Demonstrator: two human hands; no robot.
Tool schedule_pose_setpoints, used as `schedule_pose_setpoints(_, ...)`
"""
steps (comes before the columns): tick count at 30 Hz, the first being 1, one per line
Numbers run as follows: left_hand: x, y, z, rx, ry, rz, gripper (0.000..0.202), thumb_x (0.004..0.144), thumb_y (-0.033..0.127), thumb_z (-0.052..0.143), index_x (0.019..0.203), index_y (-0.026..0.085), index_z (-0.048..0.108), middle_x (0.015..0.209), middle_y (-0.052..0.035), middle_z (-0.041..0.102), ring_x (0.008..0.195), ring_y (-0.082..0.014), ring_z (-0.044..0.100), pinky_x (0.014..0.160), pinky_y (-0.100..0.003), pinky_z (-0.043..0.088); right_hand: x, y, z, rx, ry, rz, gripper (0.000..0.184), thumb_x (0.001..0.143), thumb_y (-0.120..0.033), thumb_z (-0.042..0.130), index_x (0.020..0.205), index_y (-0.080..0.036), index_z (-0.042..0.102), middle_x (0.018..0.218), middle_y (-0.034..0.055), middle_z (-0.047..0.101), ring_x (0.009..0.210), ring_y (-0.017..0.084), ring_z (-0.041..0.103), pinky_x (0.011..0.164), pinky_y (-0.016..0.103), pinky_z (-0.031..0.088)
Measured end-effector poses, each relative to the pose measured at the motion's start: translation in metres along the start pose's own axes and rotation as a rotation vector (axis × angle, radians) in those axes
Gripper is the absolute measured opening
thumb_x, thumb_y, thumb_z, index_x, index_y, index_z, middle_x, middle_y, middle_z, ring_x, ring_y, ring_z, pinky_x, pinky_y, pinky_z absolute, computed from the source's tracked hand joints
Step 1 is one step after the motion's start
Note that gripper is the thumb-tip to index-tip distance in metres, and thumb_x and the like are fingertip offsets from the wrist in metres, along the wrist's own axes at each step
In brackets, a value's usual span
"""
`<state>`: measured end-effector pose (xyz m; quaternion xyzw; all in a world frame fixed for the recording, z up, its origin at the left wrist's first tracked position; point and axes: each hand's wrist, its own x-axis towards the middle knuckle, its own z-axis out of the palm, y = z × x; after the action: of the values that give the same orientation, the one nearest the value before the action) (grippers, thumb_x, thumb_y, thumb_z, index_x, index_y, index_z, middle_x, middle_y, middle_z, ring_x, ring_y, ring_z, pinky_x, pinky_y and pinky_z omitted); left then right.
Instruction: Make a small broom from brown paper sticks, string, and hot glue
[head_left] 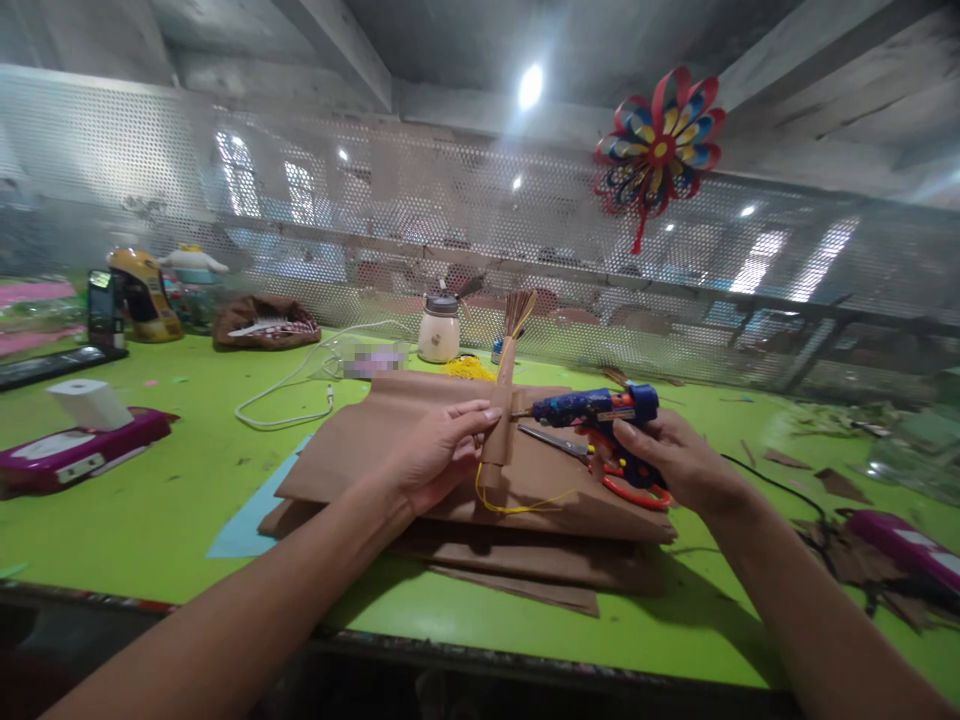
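Note:
Between the thumb and fingers of my left hand [446, 450] is a brown paper-wrapped stick bundle [497, 430], held tilted, its bristly twigs fanning out at the far end. A yellow string [517, 509] trails from its near end. My right hand [686, 462] grips a dark blue glue gun [592, 408], whose nozzle points left and meets or nearly meets the paper wrap. Below the gun, scissors with red handles [637, 492] lie on a stack of folded brown paper [390, 425]. The glue gun's trigger is partly hidden by my fingers.
On the green table [187, 520] a purple power strip [82, 455] with a white plug lies left, another purple strip [904, 545] right. A white cable [277, 405], a lidded jug [439, 330] and yellow string [469, 368] sit behind the paper. A paper flower [660, 150] hangs above.

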<state>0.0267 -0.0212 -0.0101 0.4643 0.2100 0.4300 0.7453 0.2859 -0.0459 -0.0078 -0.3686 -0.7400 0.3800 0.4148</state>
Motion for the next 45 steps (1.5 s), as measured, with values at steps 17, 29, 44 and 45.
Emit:
schedule_pose_setpoints(17, 0.0011, -0.0002, 0.0015, 0.039, 0.049, 0.003, 0.019, 0.071, 0.02, 0.069, 0.088, 0.012, 0.068, 0.079, -0.0035, 0.064, 0.066, -0.0094, 0.055, 0.065, -0.021, 0.045, -0.0004, -0.0067, -0.0016, -0.114, 0.086, -0.018, 0.032, 0.085, -0.044, 0.053, 0.08, -0.014, 0.062, 0.064, 0.004, 0.057, 0.062, 0.017, 0.059, 0.056, 0.027, 0.045)
schedule_pose_setpoints(29, 0.0032, -0.0034, -0.0014, -0.011, 0.008, 0.041, 0.017, 0.073, 0.017, 0.068, 0.089, 0.012, 0.068, 0.089, -0.0076, 0.069, 0.075, -0.0123, 0.062, 0.071, -0.022, 0.048, -0.0033, -0.0061, -0.003, -0.264, 0.073, -0.021, 0.035, 0.087, -0.042, 0.051, 0.071, -0.014, 0.066, 0.062, 0.0041, 0.057, 0.058, 0.014, 0.056, 0.05, 0.026, 0.038)
schedule_pose_setpoints(44, 0.0031, -0.0047, -0.0008, -0.043, -0.002, 0.039, 0.01, 0.075, 0.014, 0.065, 0.084, 0.013, 0.068, 0.085, -0.0062, 0.069, 0.073, -0.0116, 0.063, 0.07, -0.021, 0.049, -0.001, -0.0077, -0.0018, -0.271, 0.108, -0.056, 0.028, 0.086, -0.039, 0.053, 0.074, -0.015, 0.059, 0.06, 0.0021, 0.058, 0.057, 0.013, 0.052, 0.054, 0.027, 0.038)
schedule_pose_setpoints(45, 0.0031, -0.0049, -0.0008, -0.038, -0.002, 0.038, 0.01, 0.075, 0.014, 0.065, 0.085, 0.012, 0.068, 0.085, -0.0066, 0.069, 0.074, -0.012, 0.063, 0.071, -0.021, 0.05, -0.0009, -0.0083, -0.0016, -0.272, 0.108, -0.056, 0.028, 0.086, -0.039, 0.053, 0.075, -0.015, 0.059, 0.06, 0.0021, 0.058, 0.058, 0.013, 0.052, 0.054, 0.027, 0.038)
